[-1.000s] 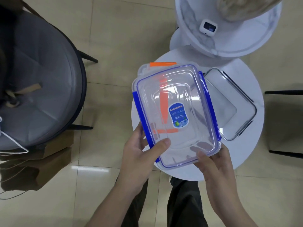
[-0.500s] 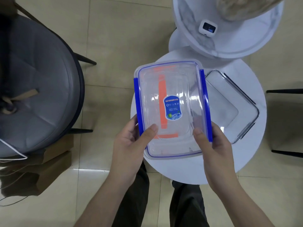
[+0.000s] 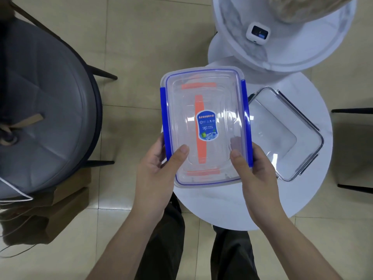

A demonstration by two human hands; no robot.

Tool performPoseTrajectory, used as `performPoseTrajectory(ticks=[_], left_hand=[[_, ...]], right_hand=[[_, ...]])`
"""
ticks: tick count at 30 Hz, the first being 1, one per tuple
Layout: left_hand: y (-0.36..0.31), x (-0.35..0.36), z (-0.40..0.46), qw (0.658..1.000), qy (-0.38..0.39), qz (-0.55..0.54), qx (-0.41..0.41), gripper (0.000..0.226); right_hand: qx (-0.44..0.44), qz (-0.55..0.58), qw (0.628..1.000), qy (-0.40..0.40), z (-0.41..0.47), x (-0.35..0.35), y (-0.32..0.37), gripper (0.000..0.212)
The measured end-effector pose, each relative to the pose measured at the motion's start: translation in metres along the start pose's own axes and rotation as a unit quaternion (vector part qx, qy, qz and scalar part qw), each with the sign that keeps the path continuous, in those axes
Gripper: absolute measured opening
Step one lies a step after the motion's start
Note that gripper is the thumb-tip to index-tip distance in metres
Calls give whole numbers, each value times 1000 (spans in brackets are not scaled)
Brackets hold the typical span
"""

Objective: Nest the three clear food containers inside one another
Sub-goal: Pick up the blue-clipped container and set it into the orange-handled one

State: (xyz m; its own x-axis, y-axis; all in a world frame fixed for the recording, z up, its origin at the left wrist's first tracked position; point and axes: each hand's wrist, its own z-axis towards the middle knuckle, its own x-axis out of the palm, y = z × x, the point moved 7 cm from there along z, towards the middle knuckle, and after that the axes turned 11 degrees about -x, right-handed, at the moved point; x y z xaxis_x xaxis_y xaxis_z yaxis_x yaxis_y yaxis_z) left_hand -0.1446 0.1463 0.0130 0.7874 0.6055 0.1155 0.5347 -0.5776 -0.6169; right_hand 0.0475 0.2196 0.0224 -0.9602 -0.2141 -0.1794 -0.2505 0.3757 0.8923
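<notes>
A clear container with blue side clips [image 3: 220, 110] and a blue sticker on its lid sits level over the small round white table [image 3: 262, 203]. Through it I see a smaller container with orange clips [image 3: 199, 130] lying inside it. My left hand [image 3: 157, 168] grips its near left edge, thumb on the lid. My right hand [image 3: 256, 170] holds the near right edge by the blue clip. A third clear container with grey clips [image 3: 286, 134] lies on the table just to the right, partly hidden under the blue one.
A grey cushioned chair [image 3: 40, 110] stands to the left, with brown paper bags [image 3: 50, 215] on the floor below it. A taller white round table [image 3: 282, 37] carrying a small white device [image 3: 258, 34] overlaps the far side. Black chair legs [image 3: 353, 112] show at right.
The blue-clipped container was tilted; it now lies squared over the orange-clipped one. Both hands have shifted from its near end to its two sides.
</notes>
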Motion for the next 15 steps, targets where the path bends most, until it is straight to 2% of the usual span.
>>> performPoseTrajectory(ticks=[9,15], left_hand=[[7,-1,22,998,-28,49,7,39],[8,-1,25,997,-41,66,14,38]], right_hand=[[-2,-78,997,13,17,8,-18,26],[-21,-106,994,23,20,7,-19,36]])
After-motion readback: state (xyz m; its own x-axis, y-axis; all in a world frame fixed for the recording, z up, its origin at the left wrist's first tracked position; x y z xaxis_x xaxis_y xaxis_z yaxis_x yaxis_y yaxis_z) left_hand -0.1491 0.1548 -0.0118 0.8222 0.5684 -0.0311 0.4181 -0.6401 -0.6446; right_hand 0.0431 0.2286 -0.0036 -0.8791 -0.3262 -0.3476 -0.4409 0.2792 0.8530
